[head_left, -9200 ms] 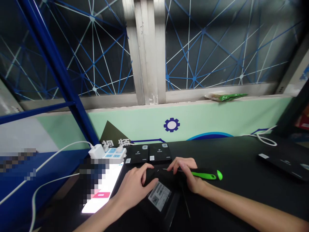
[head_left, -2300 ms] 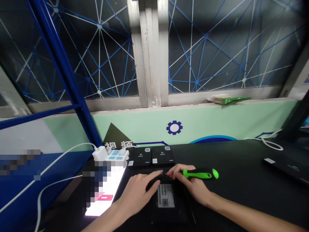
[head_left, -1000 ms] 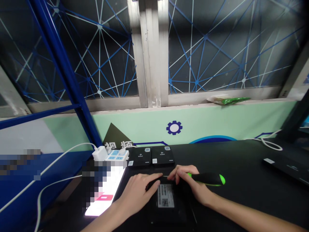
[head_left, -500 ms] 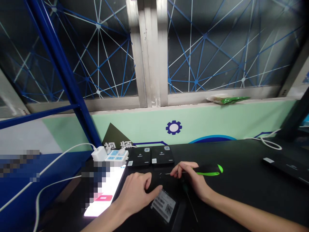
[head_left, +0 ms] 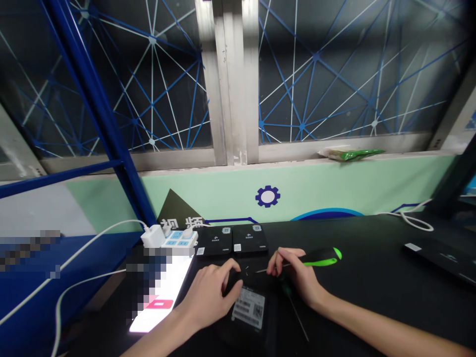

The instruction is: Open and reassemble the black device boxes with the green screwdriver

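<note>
My left hand (head_left: 213, 293) rests at the far left corner of a black box (head_left: 243, 337) with a white printed label. Its thumb and index finger curve around that dark corner; the other fingers are partly hidden. In my right hand (head_left: 293, 275) is a screwdriver (head_left: 322, 257) with a black and green handle, held by the fingers, its thin shaft pointing left. Beneath that hand lies a second screwdriver (head_left: 297, 312) with a dark green handle, its shaft toward me. Small metal bits, perhaps screws (head_left: 246, 270), lie between the hands.
Two flat black boxes (head_left: 214, 241) (head_left: 250, 239) stand side by side at the back. Left of them are a white power strip (head_left: 181, 239) and a plug adapter (head_left: 152, 236). A lit screen (head_left: 163, 292) lies left. Another black device (head_left: 442, 259) and a white cable (head_left: 416, 220) are right.
The labelled box has turned slightly and shifted, with my left thumb and index finger now around its corner. The screwdriver in my right hand has tilted a little, tip lower.
</note>
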`<state>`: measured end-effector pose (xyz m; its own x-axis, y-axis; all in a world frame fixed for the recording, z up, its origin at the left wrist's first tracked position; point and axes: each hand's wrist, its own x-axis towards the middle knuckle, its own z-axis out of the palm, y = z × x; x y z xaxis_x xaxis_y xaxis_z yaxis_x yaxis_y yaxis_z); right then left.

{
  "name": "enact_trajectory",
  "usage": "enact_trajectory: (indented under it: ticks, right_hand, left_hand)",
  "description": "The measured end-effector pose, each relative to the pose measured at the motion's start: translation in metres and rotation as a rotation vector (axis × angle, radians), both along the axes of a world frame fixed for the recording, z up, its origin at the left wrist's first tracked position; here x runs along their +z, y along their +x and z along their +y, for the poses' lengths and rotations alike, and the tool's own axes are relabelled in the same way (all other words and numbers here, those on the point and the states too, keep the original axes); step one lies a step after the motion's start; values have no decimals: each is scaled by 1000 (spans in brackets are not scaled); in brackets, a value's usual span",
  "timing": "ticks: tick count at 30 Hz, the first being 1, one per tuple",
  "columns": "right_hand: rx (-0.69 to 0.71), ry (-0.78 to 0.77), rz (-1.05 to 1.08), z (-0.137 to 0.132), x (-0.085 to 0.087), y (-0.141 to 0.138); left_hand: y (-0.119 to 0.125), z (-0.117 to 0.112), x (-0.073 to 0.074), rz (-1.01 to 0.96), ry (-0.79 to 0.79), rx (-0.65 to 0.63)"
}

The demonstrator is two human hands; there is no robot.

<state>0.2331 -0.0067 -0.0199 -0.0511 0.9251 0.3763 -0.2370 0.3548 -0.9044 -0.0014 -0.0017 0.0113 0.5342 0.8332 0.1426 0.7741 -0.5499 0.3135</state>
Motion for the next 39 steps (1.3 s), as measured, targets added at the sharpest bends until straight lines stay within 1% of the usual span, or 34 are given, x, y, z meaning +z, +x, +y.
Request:
enact_trajectory:
  ticks: [3, 6, 18, 27, 32, 39]
  right_hand:
    - [0, 2, 17, 0, 0, 0]
    - [5, 5, 35, 0, 0, 1]
    - [64, 7, 183, 1, -8, 1]
    - [66, -34, 231, 0, -4, 2]
    - [52, -9, 150, 0, -2, 3]
    - [69, 49, 28, -2, 5, 4]
  left_hand:
    - [0, 1, -3, 29, 41, 48]
    - [-1, 2, -6, 42, 65, 65]
    - [-1, -1, -6, 71, 67, 26]
    - [0, -2, -3, 83, 51, 12]
    - [2, -4, -2, 95, 41, 26]
    - [2, -5, -7, 119, 64, 71]
